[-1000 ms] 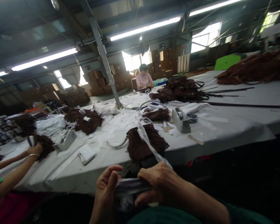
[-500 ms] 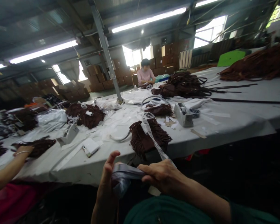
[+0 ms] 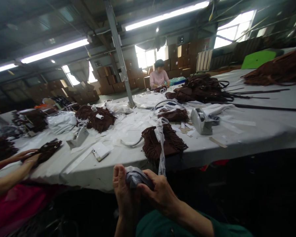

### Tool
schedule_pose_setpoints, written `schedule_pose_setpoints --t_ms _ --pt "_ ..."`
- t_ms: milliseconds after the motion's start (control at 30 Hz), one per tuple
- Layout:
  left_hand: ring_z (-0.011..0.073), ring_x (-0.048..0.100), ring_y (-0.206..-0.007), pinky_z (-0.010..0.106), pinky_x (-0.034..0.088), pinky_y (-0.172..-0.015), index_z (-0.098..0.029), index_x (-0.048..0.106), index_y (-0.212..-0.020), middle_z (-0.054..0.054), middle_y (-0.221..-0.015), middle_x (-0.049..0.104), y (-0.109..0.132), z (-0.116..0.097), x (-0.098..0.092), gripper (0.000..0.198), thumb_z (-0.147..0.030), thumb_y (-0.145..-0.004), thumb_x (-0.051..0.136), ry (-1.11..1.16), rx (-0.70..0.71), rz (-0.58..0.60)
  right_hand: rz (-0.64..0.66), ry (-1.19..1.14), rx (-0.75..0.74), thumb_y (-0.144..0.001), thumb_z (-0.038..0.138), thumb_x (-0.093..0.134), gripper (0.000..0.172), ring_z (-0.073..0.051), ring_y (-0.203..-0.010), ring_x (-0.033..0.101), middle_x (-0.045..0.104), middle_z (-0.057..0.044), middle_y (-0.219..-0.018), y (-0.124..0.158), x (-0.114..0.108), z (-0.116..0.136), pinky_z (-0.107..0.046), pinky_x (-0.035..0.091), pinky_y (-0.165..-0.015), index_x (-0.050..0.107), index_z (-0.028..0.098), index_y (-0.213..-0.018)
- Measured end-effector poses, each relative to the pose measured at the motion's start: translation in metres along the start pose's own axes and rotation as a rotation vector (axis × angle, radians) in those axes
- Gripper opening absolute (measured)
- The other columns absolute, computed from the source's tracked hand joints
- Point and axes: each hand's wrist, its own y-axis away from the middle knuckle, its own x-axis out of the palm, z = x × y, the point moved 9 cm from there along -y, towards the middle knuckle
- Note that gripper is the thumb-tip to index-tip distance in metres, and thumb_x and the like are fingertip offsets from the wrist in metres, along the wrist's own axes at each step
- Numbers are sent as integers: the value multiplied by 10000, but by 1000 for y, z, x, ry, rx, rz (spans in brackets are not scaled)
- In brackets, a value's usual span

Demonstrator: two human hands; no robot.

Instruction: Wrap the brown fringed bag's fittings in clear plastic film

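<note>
The left hand point(image 3: 122, 186) and right hand point(image 3: 160, 188) have fingers clamped on a grey bundle point(image 3: 135, 178), perhaps plastic-wrapped, near a brown fringed bag point(image 3: 151, 142) on a white counter point(image 3: 268, 131).

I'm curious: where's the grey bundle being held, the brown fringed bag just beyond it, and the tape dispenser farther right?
Grey bundle point(image 3: 135, 178), head view: on its visible middle.
Brown fringed bag point(image 3: 171, 142), head view: on its brown body.
Tape dispenser point(image 3: 205, 126), head view: on its grey body.

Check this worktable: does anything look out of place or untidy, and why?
Yes: loose scraps lie strewn beside the grey tape dispenser on the white-covered table, looking like uncollected offcuts. No clear damage or spill stands out.
</note>
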Motion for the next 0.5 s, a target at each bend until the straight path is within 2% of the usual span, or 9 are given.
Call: schedule_pose_setpoints --t_ms 67,167,233,367,500 --pt "69 464 -478 177 409 -454 -215 452 -799 -95 -613 452 2 11 -6 396 -491 -732 729 76 -47 -58 2 100 -41 -869 458 528 327 -169 -685 621 657 -26 -785 1 3 -3 -233 389 -605 573 181 -1038" --pt "62 474 -507 173 434 -482 -202 475 -810 -95 -636 457 4 29 -5 418 -478 -697 767 147 -142 -86 -26 251 -76 -843 418 550 256 -162 -622 594 624 -7 -710 2 -3 -8 -227 330 -549 549 184 -947" --pt "74 495 -522 182 441 -486 -203 505 -857 -82 -649 486 5 38 -1 437 -509 -687 766 145 -180 -69 -51 258 -90 -847 382 529 195 -142 -576 564 597 7 -669 1 -9 -12 -218 310 -525 527 191 -885" --pt "94 529 -541 187 433 -482 -202 539 -943 -49 -671 547 2 44 4 477 -572 -705 724 48 -168 7 -101 222 -151 -845 349 509 160 -114 -525 523 565 23 -627 0 -22 -15 -208 304 -507 516 191 -819" --pt "103 544 -531 196 439 -484 -209 538 -901 -51 -659 558 -1 52 -1 475 -577 -680 741 8 -185 4 -58 222 -186 -773 287 594 122 -126 -556 546 590 16 -634 -1 -23 -19 -215 314 -516 566 180 -826"
